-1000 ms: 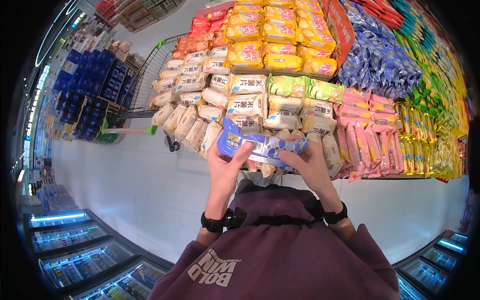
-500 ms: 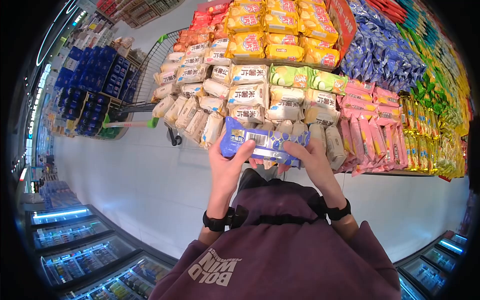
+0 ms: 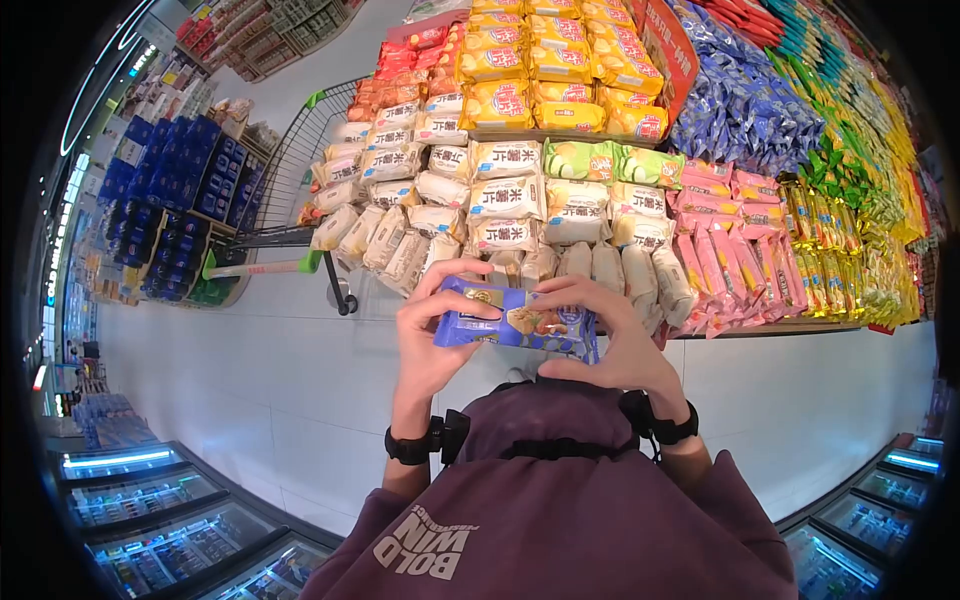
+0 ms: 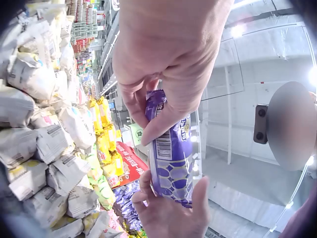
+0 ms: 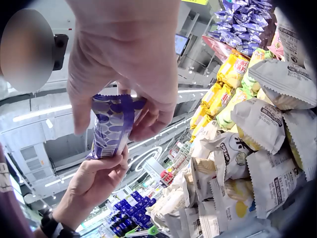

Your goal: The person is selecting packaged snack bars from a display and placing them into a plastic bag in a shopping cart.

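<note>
Both hands hold a purple snack packet (image 3: 520, 322) level in front of the body. Its picture side faces up in the head view, while the left wrist view shows the barcode on its other side. My left hand (image 3: 432, 330) pinches one end, fingers over the top and thumb along the near edge. At the opposite end, my right hand (image 3: 608, 335) has its fingers curled at the far edge, the thumb held wide on the near side. In the right wrist view the right fingers (image 5: 148, 121) lie against the wrapper.
Beyond the hands a display is stacked with white packets (image 3: 508, 198), yellow packs (image 3: 495, 105), pink packs (image 3: 745, 265) and purple-blue ones (image 3: 745, 110). A shopping cart (image 3: 290, 185) stands left of it. Glass-doored coolers (image 3: 190, 535) line the near left.
The packet has been turned over, from its barcode side up to its picture side up. The left fingers now lie over its top, and the right thumb has come off its face.
</note>
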Action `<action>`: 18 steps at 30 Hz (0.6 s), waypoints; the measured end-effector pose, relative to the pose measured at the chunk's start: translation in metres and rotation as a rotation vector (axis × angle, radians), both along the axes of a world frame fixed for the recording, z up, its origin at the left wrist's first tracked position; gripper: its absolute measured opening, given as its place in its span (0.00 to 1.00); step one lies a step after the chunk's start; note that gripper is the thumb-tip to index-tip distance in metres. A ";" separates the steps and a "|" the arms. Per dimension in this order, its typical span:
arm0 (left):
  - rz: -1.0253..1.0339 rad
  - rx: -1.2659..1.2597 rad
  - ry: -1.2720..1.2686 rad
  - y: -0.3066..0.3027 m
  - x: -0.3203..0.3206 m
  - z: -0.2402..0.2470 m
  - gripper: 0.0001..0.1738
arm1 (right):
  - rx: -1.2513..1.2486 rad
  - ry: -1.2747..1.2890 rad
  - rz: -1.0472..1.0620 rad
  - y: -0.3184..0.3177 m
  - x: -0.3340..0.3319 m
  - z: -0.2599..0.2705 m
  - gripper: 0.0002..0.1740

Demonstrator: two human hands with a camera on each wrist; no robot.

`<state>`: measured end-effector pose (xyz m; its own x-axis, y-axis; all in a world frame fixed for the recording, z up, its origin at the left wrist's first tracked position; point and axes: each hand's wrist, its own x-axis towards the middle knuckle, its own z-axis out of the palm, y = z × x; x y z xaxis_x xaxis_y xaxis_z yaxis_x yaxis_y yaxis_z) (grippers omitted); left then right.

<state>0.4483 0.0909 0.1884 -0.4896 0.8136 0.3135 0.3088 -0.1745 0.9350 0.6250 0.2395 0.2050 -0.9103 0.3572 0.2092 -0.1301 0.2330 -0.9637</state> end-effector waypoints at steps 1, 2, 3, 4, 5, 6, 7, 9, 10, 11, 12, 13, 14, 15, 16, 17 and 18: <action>0.008 -0.018 0.000 -0.006 0.001 -0.004 0.22 | 0.019 -0.054 0.014 -0.005 0.001 0.000 0.28; 0.013 -0.018 0.004 -0.011 0.003 -0.011 0.22 | 0.053 -0.103 0.023 -0.005 0.002 0.001 0.29; 0.016 -0.016 0.007 -0.012 0.004 -0.018 0.23 | 0.115 -0.079 -0.031 -0.011 0.001 -0.007 0.29; 0.023 -0.043 -0.016 -0.013 0.006 -0.023 0.22 | 0.113 -0.095 -0.050 -0.014 0.000 -0.015 0.29; 0.034 -0.082 -0.045 -0.017 0.010 -0.027 0.21 | 0.100 -0.116 -0.063 -0.018 0.000 -0.023 0.28; 0.051 -0.133 -0.077 -0.024 0.014 -0.029 0.20 | 0.075 -0.139 -0.070 -0.025 0.001 -0.029 0.27; -0.035 -0.128 -0.035 -0.031 0.011 -0.027 0.22 | 0.047 -0.174 -0.070 -0.030 0.002 -0.032 0.26; -0.172 -0.136 -0.131 -0.044 0.010 -0.018 0.23 | 0.081 -0.140 -0.044 -0.033 0.005 -0.037 0.26; -0.242 -0.140 -0.178 -0.051 0.010 -0.016 0.23 | 0.098 -0.121 -0.032 -0.034 0.006 -0.040 0.26; -0.249 -0.151 -0.181 -0.055 0.009 -0.021 0.23 | 0.092 -0.112 -0.011 -0.035 0.006 -0.043 0.25; -0.213 -0.186 -0.222 -0.055 0.012 -0.026 0.23 | 0.088 -0.103 0.006 -0.036 0.007 -0.045 0.25; -0.180 -0.220 -0.262 -0.054 0.016 -0.031 0.23 | 0.086 -0.096 0.021 -0.036 0.008 -0.046 0.25; -0.147 -0.251 -0.301 -0.051 0.020 -0.032 0.23 | 0.119 -0.092 0.014 -0.035 0.011 -0.045 0.25; -0.145 -0.230 -0.296 -0.045 0.023 -0.031 0.23 | 0.154 -0.087 0.006 -0.034 0.014 -0.044 0.25; -0.153 -0.227 -0.296 -0.039 0.027 -0.029 0.23 | 0.190 -0.080 -0.002 -0.030 0.018 -0.042 0.25; -0.160 -0.226 -0.294 -0.032 0.032 -0.026 0.23 | 0.193 -0.080 -0.010 -0.025 0.024 -0.036 0.25; -0.167 -0.228 -0.294 -0.024 0.037 -0.024 0.23 | 0.202 -0.083 -0.031 -0.019 0.031 -0.032 0.25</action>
